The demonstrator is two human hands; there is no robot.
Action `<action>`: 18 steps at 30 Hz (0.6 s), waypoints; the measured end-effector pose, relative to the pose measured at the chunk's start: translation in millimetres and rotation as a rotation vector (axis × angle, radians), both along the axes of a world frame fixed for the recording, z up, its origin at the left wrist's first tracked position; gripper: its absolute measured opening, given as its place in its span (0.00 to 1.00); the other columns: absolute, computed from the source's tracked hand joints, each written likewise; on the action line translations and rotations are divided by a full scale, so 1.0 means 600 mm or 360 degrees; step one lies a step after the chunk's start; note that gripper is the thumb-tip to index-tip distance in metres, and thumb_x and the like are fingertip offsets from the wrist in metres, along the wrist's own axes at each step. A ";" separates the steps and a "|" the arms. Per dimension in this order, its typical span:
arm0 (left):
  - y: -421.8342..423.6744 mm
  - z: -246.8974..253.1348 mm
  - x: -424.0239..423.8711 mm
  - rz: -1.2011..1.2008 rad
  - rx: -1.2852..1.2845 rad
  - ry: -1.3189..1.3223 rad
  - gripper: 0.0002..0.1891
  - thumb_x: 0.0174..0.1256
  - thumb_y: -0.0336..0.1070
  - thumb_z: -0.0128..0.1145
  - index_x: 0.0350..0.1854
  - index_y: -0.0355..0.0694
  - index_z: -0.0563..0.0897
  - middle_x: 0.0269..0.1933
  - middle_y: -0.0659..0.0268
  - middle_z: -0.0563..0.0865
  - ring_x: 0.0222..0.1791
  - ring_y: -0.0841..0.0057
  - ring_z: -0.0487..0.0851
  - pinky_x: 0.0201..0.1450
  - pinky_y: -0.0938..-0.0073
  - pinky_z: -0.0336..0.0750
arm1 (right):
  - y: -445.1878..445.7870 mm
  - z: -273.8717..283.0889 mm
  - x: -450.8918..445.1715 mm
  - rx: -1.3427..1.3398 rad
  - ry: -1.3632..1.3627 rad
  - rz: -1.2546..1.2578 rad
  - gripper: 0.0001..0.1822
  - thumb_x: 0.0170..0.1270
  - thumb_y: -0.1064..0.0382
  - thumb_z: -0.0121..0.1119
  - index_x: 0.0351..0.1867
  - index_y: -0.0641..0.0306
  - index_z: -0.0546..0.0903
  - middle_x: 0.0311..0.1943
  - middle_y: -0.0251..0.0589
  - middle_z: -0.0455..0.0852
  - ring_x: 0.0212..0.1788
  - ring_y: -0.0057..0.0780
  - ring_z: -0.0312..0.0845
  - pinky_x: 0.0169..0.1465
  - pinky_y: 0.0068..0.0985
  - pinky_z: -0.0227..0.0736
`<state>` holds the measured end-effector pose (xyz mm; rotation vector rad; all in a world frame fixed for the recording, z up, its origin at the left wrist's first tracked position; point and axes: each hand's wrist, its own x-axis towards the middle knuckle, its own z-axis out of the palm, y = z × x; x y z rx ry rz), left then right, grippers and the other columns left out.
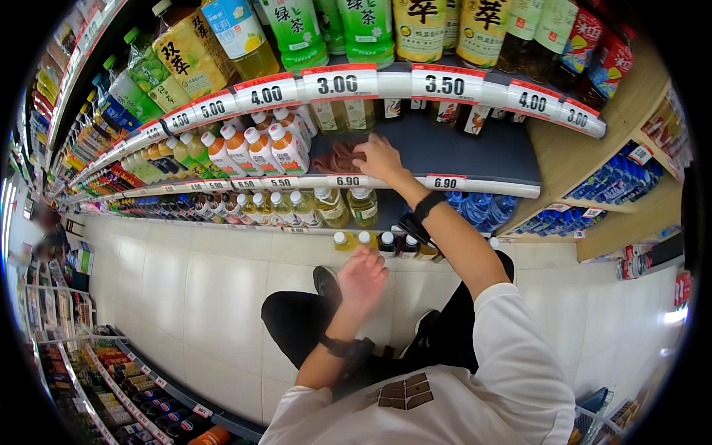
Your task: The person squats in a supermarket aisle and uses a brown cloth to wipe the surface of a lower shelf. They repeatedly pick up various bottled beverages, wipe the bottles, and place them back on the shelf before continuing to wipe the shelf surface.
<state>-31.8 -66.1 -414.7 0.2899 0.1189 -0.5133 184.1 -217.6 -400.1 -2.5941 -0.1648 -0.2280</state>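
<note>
My right hand presses a crumpled brown cloth onto the grey middle shelf. Just left of the cloth stand white-capped bottles with orange drink. Behind it, pale bottles stand deeper on the same shelf, partly hidden by the price rail above. My left hand hangs in front of the lower shelf with fingers curled, slightly blurred, and nothing visible in it. Below the shelves, several bottles with white caps stand on the floor near my left hand.
Overhead, a shelf edge with price tags juts out, holding green tea bottles. At right stands a wooden shelf side with packs of blue water bottles. A low drinks rack is at lower left. Pale floor tiles lie between.
</note>
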 end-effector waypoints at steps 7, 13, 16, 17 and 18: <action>-0.005 -0.005 -0.002 -0.0034 0.0025 -0.0029 0.03 0.65 0.32 0.48 0.38 0.45 0.75 0.28 0.72 0.69 0.26 0.80 0.65 0.28 0.79 0.62 | -0.129 0.015 -0.059 -0.0065 0.0090 -0.0187 0.17 0.54 0.53 0.66 0.46 0.48 0.85 0.51 0.45 0.76 0.57 0.51 0.71 0.59 0.41 0.72; -0.012 -0.004 -0.005 -0.0042 0.0045 -0.0009 0.04 0.65 0.31 0.48 0.38 0.45 0.76 0.28 0.72 0.69 0.26 0.80 0.65 0.27 0.79 0.62 | -0.171 0.012 -0.073 -0.0140 0.0047 -0.0239 0.15 0.52 0.59 0.66 0.45 0.47 0.86 0.53 0.44 0.76 0.55 0.50 0.73 0.57 0.41 0.75; -0.012 -0.008 -0.003 -0.0050 0.0012 -0.0006 0.04 0.65 0.31 0.48 0.38 0.45 0.75 0.27 0.72 0.69 0.26 0.80 0.65 0.27 0.79 0.62 | -0.162 0.008 -0.049 -0.0202 -0.0021 -0.0290 0.15 0.55 0.61 0.65 0.46 0.49 0.86 0.49 0.44 0.77 0.53 0.50 0.74 0.55 0.41 0.74; -0.012 -0.011 -0.003 -0.0050 0.0006 -0.0006 0.04 0.65 0.31 0.47 0.38 0.44 0.75 0.27 0.72 0.68 0.26 0.80 0.65 0.27 0.79 0.62 | -0.160 0.006 -0.038 -0.0220 -0.0040 -0.0336 0.15 0.55 0.61 0.65 0.46 0.49 0.86 0.49 0.44 0.77 0.52 0.50 0.75 0.54 0.41 0.75; -0.011 -0.014 -0.002 -0.0047 0.0005 -0.0010 0.04 0.65 0.31 0.47 0.38 0.44 0.75 0.27 0.72 0.68 0.26 0.80 0.65 0.27 0.79 0.62 | -0.157 0.002 -0.025 -0.0234 -0.0062 -0.0377 0.15 0.55 0.61 0.64 0.46 0.49 0.86 0.49 0.44 0.77 0.51 0.50 0.75 0.53 0.41 0.76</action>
